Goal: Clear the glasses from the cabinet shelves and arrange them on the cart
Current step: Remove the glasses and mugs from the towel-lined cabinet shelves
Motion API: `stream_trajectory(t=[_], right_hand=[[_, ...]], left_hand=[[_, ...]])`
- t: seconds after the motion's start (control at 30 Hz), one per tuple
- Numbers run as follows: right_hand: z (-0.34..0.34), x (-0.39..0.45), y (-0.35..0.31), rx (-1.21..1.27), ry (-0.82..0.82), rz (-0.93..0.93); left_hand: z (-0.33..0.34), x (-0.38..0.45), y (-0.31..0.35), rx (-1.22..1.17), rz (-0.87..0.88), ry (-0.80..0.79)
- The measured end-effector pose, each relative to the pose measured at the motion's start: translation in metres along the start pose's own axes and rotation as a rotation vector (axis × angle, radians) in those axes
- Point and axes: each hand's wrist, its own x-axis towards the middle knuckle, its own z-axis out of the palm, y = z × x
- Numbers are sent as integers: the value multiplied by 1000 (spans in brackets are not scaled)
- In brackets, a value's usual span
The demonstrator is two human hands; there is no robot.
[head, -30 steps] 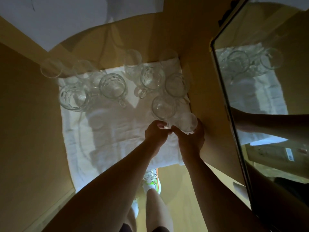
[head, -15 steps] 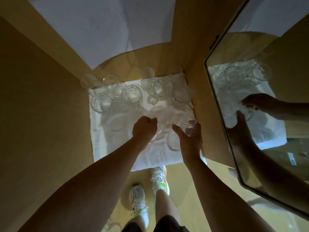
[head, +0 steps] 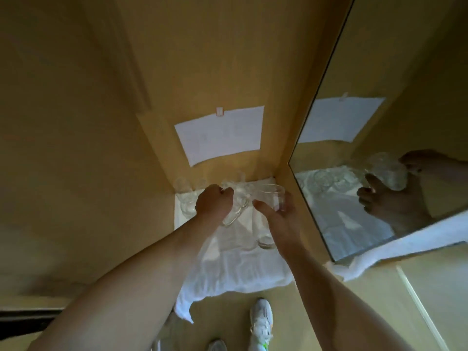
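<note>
Inside the wooden cabinet, a white cloth (head: 235,264) covers the shelf. My right hand (head: 281,219) grips a clear tall glass (head: 269,198), lifted above the cloth with its rim tipped toward the back. My left hand (head: 215,203) is curled round the handle of a clear glass mug (head: 235,214) that hangs below its knuckles. Several more clear glasses (head: 186,192) stand at the back left of the cloth, partly hidden behind my left hand. The cart is out of view.
The open glass door (head: 379,148) stands at the right and reflects my hands and the glasses. A white paper sheet (head: 222,134) is taped to the cabinet's back wall. Wooden side walls close in on both sides. My shoes (head: 260,323) show on the floor below.
Both hands have lifted their glasses off the cloth and drawn them up. My view has tilted upward, so the paper sheet on the back wall now shows fully.
</note>
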Motion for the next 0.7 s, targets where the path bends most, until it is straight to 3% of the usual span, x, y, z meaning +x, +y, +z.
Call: stream_trajectory(t=[0.4,0.7], right_hand=[[-59,-91,-96,74,-99,-203],[-175,-170,-115,147,-159,-330]], left_hand=[[-95,-118,63,-148,157,116],[-99,-249,104,-193,225,137]])
